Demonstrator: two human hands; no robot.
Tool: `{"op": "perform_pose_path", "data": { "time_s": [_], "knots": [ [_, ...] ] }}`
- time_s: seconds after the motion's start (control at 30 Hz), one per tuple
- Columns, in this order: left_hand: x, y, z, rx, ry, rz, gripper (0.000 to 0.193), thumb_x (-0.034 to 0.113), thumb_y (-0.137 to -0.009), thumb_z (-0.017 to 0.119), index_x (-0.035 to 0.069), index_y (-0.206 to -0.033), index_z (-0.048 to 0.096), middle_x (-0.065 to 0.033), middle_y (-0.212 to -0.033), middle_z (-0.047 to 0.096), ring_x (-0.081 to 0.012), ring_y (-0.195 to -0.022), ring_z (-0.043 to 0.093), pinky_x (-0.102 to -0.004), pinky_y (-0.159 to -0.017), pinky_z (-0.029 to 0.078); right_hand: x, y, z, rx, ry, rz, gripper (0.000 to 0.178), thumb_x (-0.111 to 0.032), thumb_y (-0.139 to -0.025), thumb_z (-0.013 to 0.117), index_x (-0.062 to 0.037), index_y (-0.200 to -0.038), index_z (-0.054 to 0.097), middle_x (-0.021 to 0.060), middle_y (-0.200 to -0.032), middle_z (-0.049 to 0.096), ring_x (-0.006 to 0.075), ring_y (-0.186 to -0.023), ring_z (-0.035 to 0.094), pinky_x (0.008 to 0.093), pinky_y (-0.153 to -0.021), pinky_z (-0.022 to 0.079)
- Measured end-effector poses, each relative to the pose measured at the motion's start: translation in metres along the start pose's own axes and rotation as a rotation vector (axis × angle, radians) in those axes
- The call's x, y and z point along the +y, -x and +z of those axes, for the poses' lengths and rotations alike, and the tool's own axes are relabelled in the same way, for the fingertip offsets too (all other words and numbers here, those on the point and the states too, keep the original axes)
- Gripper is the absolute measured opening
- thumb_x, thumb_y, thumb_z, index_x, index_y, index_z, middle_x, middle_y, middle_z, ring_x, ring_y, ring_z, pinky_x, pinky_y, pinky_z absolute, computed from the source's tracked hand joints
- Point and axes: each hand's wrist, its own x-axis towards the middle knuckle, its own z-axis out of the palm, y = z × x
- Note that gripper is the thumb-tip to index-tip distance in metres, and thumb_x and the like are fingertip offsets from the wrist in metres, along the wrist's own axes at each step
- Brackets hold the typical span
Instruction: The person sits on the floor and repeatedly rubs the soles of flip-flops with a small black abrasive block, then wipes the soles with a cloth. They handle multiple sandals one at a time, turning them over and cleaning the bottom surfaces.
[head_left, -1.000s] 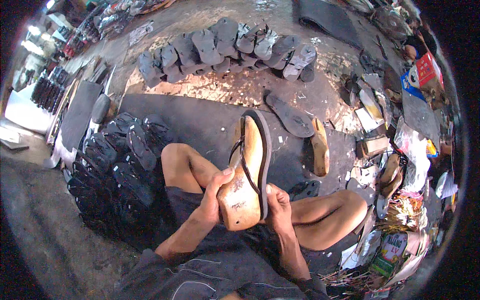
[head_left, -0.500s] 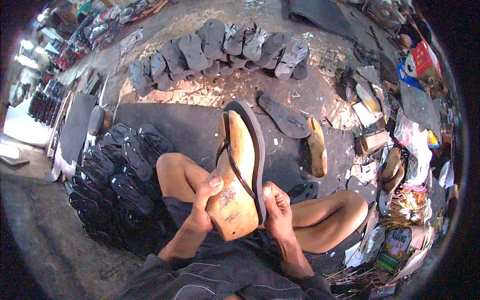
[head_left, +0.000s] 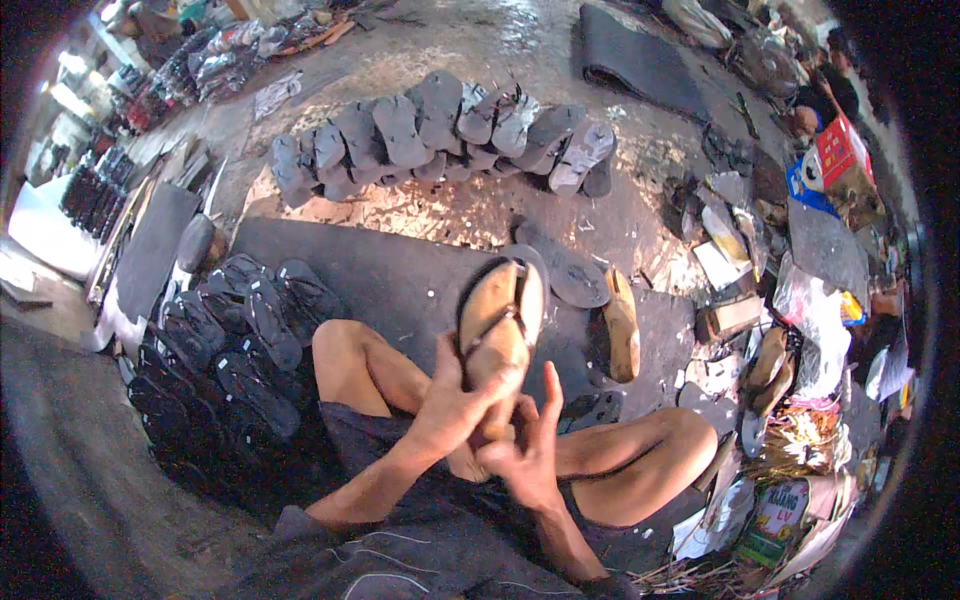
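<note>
Mat (head_left: 350,250) below: left hand (head_left: 452,408) clamps wooden last (head_left: 498,350), partly obscured; right hand (head_left: 528,465), hold unclear.

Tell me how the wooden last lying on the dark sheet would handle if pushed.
The last should be stiff: it looks like solid wood. Its smooth-looking surface may be slightly slippery. Its narrow, rounded shape could let it rock or tip.

The left hand (head_left: 452,408) partly hides the wooden last (head_left: 497,350).
</note>
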Motion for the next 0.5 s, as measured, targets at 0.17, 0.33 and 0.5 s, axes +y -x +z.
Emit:
{"op": "perform_pose_path", "data": {
  "time_s": [0.17,0.33,0.5],
  "knots": [
    [0.007,0.009,-0.029,-0.095,-0.621,0.188,0.033,0.032,-0.115,0.054,0.0,-0.116,0.062,-0.0011,-0.097,0.062,-0.0185,-0.096,0.061,-0.0396,-0.087,0.051,-0.041,0.002,-0.014,-0.094,-0.206,0.226,0.101,-0.015,-0.081,0.082,0.0002,-0.164,0.025,0.0183,-0.155,0.048,0.0307,-0.142,0.051,0.0481,-0.121,0.042],
    [-0.013,0.024,-0.053,-0.424,-0.036,-0.034,0.04,0.034,-0.117,0.048,0.002,-0.136,0.062,-0.0002,-0.115,0.071,-0.0129,-0.108,0.064,-0.0339,-0.097,0.053,-0.03,0.023,-0.023,-0.003,-0.55,0.413,0.091,-0.038,-0.076,0.08,0.006,-0.149,0.048,0.02,-0.137,0.062,0.0323,-0.12,0.065,0.0465,-0.103,0.056],
    [-0.087,0.04,-0.048,-0.528,0.319,0.272,0.038,0.035,-0.105,0.071,0.006,-0.127,0.063,-0.0024,-0.114,0.063,-0.02,-0.106,0.057,-0.0376,-0.092,0.05,-0.049,0.011,0.015,-0.246,-0.089,0.168,0.118,-0.029,-0.073,0.087,-0.0029,-0.163,0.016,0.0201,-0.157,0.038,0.0338,-0.143,0.045,0.0495,-0.117,0.043]
  ]
}}
